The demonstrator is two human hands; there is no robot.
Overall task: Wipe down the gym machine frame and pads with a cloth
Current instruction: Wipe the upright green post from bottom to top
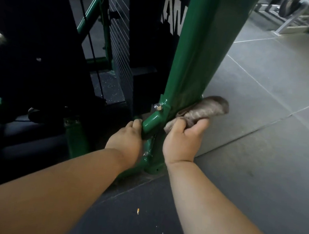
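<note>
Two hands work low on the machine, one on either side of its green upright. The right hand (pixel 183 139) has thumb and fingers curled round a grey-brown cloth (pixel 202 110), pinching its near end, and the bunched cloth is pressed against the right face of the green post (pixel 196 50) just above its base. The far end of the cloth sticks out past the post's edge over the floor. The left hand (pixel 127 140) grips a short green tube (pixel 152 119) that angles off the post's lower left side, fingers wrapped round its end (the fingertips are hidden behind it). A silver bolt (pixel 158 106) sits on the bracket just above that tube.

Left of the post the space is tight: a black shroud with white lettering (pixel 169 16), a wire mesh guard (pixel 120 41), cables and thinner green bars crowd close. Right of the post the grey tiled floor (pixel 268 91) lies wide. A small orange scrap (pixel 138 211) lies on the darker mat between the forearms.
</note>
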